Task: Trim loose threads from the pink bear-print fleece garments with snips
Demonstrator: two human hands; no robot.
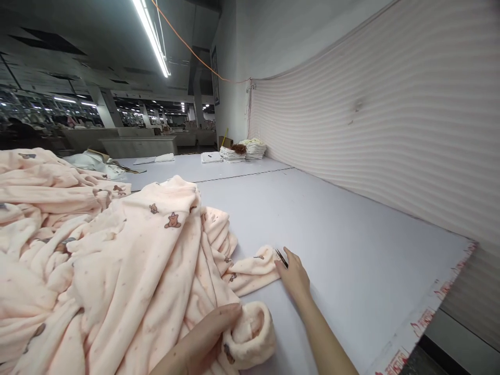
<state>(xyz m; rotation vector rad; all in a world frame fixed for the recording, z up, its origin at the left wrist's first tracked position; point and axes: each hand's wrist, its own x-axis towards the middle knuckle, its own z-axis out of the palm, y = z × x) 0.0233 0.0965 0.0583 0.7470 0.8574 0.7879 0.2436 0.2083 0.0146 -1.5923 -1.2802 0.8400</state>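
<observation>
A big heap of pale pink fleece fabric [117, 260] printed with small brown bears covers the left of a white table [351, 245]. My right hand [294, 275] rests on the table at the end of a fabric cuff [253, 268] and holds small dark thread snips [281, 257], whose tips touch the cuff's edge. My left hand [203, 341] lies low in front and grips a rolled cuff of the same fabric [250, 336].
A ribbed pinkish wall panel [390, 120] runs along the table's right side. Stacks of folded white pieces [242, 151] sit at the far end. The table's near right edge [422, 317] carries red marks. More worktables stand in the hall behind.
</observation>
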